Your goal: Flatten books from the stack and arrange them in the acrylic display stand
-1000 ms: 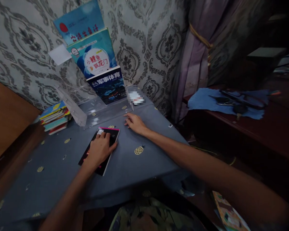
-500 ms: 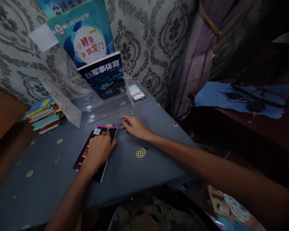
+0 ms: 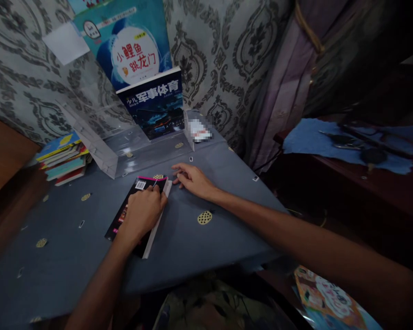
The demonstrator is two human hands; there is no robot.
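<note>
A black book (image 3: 123, 213) with a pink top edge and a white barcode lies on the grey cloth, back cover up. My left hand (image 3: 144, 210) rests on it, fingers curled and thumb at the right-hand edge, gripping that side. White page edges show along the book's right side. A thin light sliver shows at my left fingertips; I cannot tell what it is. Just right of the book's top corner is my right hand (image 3: 192, 179), low over the cloth, fingers apart and slightly bent, holding nothing.
Behind the hands, a clear acrylic stand (image 3: 103, 160) holds a dark blue book (image 3: 154, 110) and a teal book (image 3: 134, 50). Stacked books (image 3: 65, 160) sit at the left. A side table (image 3: 382, 183) bears a blue cloth (image 3: 306, 137). An orange picture book (image 3: 325, 293) lies low right.
The right side of the black book is lifted slightly, and more white page edge shows. Both hands stay nearly in place. The camera view has shifted a little.
</note>
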